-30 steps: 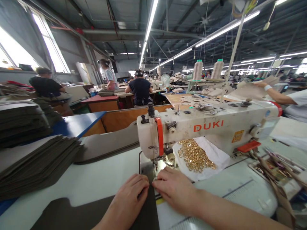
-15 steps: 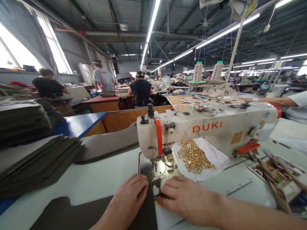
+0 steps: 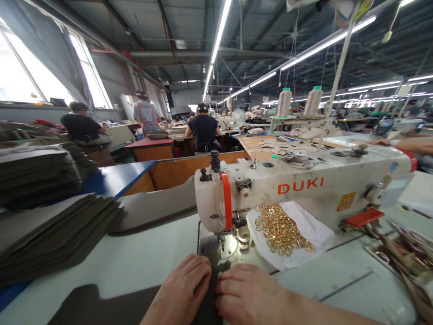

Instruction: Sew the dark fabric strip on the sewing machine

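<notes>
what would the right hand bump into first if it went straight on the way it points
Probably the left hand; the right hand points leftward at it across a narrow gap above the dark sheet, though depth is unclear.

Head-worn camera looks forward, downward; sewing machine [image 3: 301, 174] near.

left hand [image 3: 186, 286]: resting half-curled, palm down, pointing far
right hand [image 3: 245, 291]: resting bent, pointing left
right forearm [image 3: 318, 312]: slanting from near right
left wrist [image 3: 156, 313]: showing at near edge
spacing: hands sitting close
</notes>
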The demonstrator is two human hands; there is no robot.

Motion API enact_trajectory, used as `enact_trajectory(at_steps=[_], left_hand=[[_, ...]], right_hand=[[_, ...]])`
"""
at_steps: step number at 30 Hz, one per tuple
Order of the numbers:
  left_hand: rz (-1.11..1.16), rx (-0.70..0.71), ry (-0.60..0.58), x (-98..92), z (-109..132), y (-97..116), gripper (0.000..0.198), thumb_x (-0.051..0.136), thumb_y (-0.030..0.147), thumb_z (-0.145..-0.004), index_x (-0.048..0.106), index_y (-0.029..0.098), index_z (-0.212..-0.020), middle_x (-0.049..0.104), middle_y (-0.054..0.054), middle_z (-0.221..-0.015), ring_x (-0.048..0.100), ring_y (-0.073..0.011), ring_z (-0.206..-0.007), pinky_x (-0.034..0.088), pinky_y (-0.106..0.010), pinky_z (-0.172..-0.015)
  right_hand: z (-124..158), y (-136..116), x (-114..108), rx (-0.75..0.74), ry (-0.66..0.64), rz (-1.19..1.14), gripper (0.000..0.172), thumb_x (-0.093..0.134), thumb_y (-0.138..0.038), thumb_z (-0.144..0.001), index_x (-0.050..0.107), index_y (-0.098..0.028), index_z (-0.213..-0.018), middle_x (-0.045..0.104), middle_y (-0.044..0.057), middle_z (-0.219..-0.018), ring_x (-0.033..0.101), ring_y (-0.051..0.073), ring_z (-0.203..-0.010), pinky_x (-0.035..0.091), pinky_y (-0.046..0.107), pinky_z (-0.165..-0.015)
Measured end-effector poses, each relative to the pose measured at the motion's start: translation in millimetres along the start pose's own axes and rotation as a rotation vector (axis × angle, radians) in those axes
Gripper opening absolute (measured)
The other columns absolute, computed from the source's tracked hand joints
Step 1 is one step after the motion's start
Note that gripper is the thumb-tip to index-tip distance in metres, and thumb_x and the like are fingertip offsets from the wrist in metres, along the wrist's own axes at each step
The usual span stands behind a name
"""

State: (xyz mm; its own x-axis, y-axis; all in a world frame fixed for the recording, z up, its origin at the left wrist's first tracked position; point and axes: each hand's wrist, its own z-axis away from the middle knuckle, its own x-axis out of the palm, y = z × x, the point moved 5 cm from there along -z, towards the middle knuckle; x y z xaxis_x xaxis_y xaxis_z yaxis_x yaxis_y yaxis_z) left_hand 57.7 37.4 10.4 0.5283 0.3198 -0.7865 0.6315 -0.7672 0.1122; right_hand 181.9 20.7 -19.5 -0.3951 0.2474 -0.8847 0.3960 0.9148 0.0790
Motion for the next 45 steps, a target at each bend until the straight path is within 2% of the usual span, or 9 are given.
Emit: enact_trajectory(at_steps=[3,6,9,12,14,16,22,28,45], left_hand=[[-0.025,0.008,0.017,-0.3,-0.6,0.4,0.021,0.04,0.011,-0.09,0.054,0.022,-0.08,0.066,0.001,-0.074,0.064,-0.0149,-0.067,0.056,-0.026,-0.062],[-0.038,0.027,0.031,-1.0,-0.7,1.9,0.021,0.039,0.012,-0.091,0.054,0.022,-0.082,0.066,0.001,-0.075,0.065,-0.0147,-0.068,0.056,-0.026,-0.065],[-0.011,0.016,0.017,-0.5,-0.4,1.4,0.021,0.039,0.01,-0.091,0.054,0.022,-0.083,0.066,0.001,-0.077,0.064,-0.0139,-0.069,0.055,-0.025,-0.065],[0.005,0.01,0.003,0.0,-0.1,0.6,0.021,0.04,0.011,-0.092,0.054,0.022,-0.082,0.065,0.001,-0.076,0.063,-0.0135,-0.069,0.054,-0.023,-0.064],[0.004,0.014,0.01,-0.4,0.5,0.3,0.02,0.04,0.012,-0.093,0.054,0.022,-0.082,0.064,0.001,-0.075,0.063,-0.0137,-0.068,0.054,-0.024,-0.064],[0.01,0.007,-0.004,0.5,1.7,-0.7,0.02,0.04,0.013,-0.094,0.054,0.022,-0.083,0.064,0.001,-0.075,0.063,-0.0138,-0.068,0.054,-0.024,-0.064],[0.025,0.008,-0.009,1.9,2.5,-0.7,0.02,0.04,0.01,-0.093,0.055,0.022,-0.085,0.065,0.001,-0.078,0.063,-0.0131,-0.071,0.054,-0.022,-0.066],[0.018,0.03,0.006,0.9,0.2,0.8,0.022,0.039,0.012,-0.094,0.055,0.022,-0.084,0.065,0.001,-0.077,0.063,-0.013,-0.069,0.054,-0.023,-0.065],[0.052,0.014,0.008,2.9,-1.7,1.7,0.022,0.039,0.013,-0.094,0.056,0.021,-0.083,0.065,0.001,-0.077,0.062,-0.0131,-0.07,0.054,-0.023,-0.066]], right_hand=[[7.6,3.0,-7.2,-0.022,-0.029,0.002,0.015,0.052,-0.019,-0.093,0.063,-0.017,-0.083,0.069,-0.003,-0.088,0.06,0.013,-0.087,0.045,0.026,-0.078],[14.7,3.9,-21.0,-0.07,-0.067,0.047,0.011,0.052,-0.021,-0.095,0.063,-0.017,-0.095,0.068,-0.002,-0.093,0.058,0.014,-0.091,0.045,0.025,-0.082],[15.2,2.5,-26.4,-0.11,-0.024,0.093,0.011,0.055,-0.024,-0.094,0.062,-0.02,-0.102,0.067,-0.002,-0.101,0.057,0.016,-0.095,0.045,0.027,-0.084],[9.3,0.3,-19.5,-0.104,0.053,0.115,0.01,0.056,-0.028,-0.093,0.063,-0.021,-0.092,0.067,-0.002,-0.092,0.057,0.016,-0.088,0.047,0.028,-0.081],[4.2,-1.5,-15.4,-0.086,0.132,0.104,0.024,0.055,-0.036,-0.093,0.061,-0.019,-0.076,0.064,-0.002,-0.076,0.056,0.016,-0.078,0.047,0.028,-0.073],[-0.5,-1.8,-11.6,-0.049,0.165,0.091,0.031,0.056,-0.041,-0.091,0.059,-0.018,-0.07,0.062,-0.001,-0.07,0.056,0.016,-0.074,0.048,0.028,-0.067],[-4.3,-2.7,2.2,-0.039,0.118,0.081,0.015,0.064,-0.031,-0.087,0.062,-0.018,-0.079,0.065,-0.002,-0.076,0.058,0.015,-0.075,0.047,0.026,-0.062],[-1.4,-3.4,10.4,-0.034,0.103,0.063,0.016,0.059,-0.029,-0.09,0.063,-0.018,-0.08,0.066,-0.001,-0.077,0.058,0.015,-0.076,0.047,0.027,-0.061],[-2.1,-4.7,4.6,0.008,0.07,0.03,0.016,0.054,-0.025,-0.091,0.064,-0.017,-0.08,0.066,-0.001,-0.079,0.058,0.015,-0.077,0.048,0.027,-0.067]])
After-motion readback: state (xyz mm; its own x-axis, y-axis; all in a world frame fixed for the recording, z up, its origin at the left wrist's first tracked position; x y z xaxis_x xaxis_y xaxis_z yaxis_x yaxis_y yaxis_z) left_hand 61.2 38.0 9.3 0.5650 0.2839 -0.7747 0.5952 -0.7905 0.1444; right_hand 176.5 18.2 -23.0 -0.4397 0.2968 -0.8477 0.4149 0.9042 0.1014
